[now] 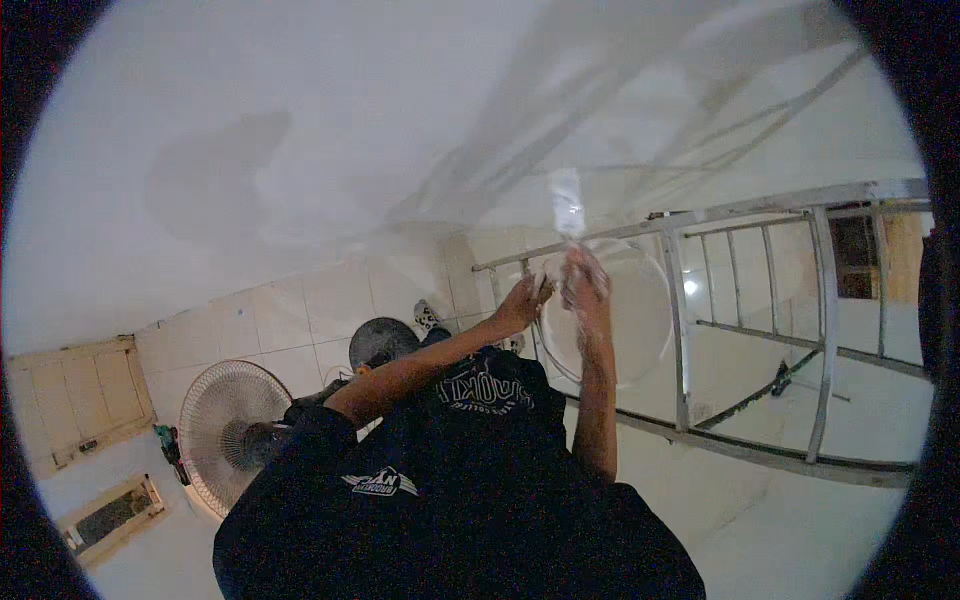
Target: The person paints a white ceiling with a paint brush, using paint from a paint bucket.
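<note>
My right hand (587,282) is closed round the handle of what looks like a putty knife (567,203), its broad, pale blade pointing away from me. White smears cover these fingers. Just to the left, my left hand (524,302) has its fingers curled in close to the right one. Something whitish shows by its fingertips, too blurred to name. Below and beside both hands is a large round white bucket (655,345), its rim showing as a pale ring.
A metal ladder (682,330) stretches along the right. On the left are a large round fan (235,430) and a smaller dark round fan (383,342). A patterned shoe (427,315) shows on the tiles. The pale wall (330,150) rises ahead, with shadows and damp-looking patches.
</note>
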